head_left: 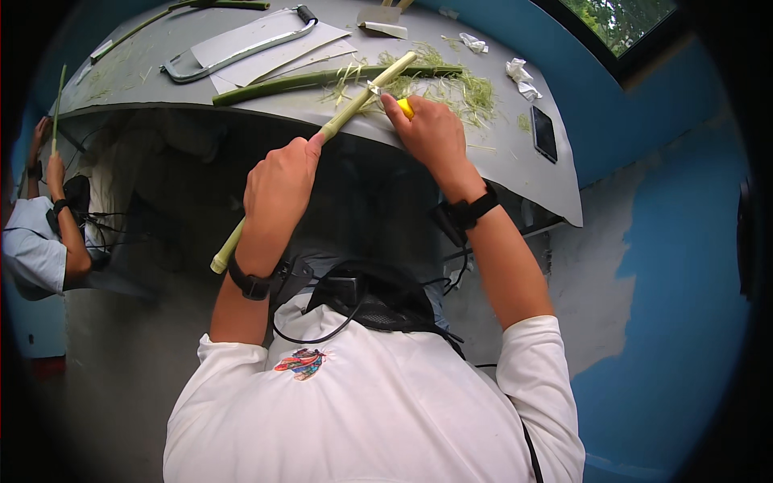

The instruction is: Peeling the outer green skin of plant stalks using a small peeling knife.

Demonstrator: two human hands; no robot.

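The white shirt (370, 410) is nearest; beyond stands the grey table (539, 185). The pale stalk (348, 115) slants from lower left over the table's edge, its far end crossing above the green stalk (278, 87), perhaps keeping its upper side exposed. Shavings (475, 95) lie around there. The left hand (282, 181) wraps its middle, likely for steadiness. The right hand (435, 141) clasps the yellow handle (406, 108), thumb near the blade (374, 88), seemingly for control.

phone (544, 134), dark screen up, near right edge of table (527, 179); crumpled white tissues (522, 74), beyond phone; overlapping white paper sheets (270, 66), toward left; window (618, 22), greenery (608, 16) outside; blue wall (684, 338), grey patch (596, 298); co-worker (76, 245), light-blue shirt (36, 249).
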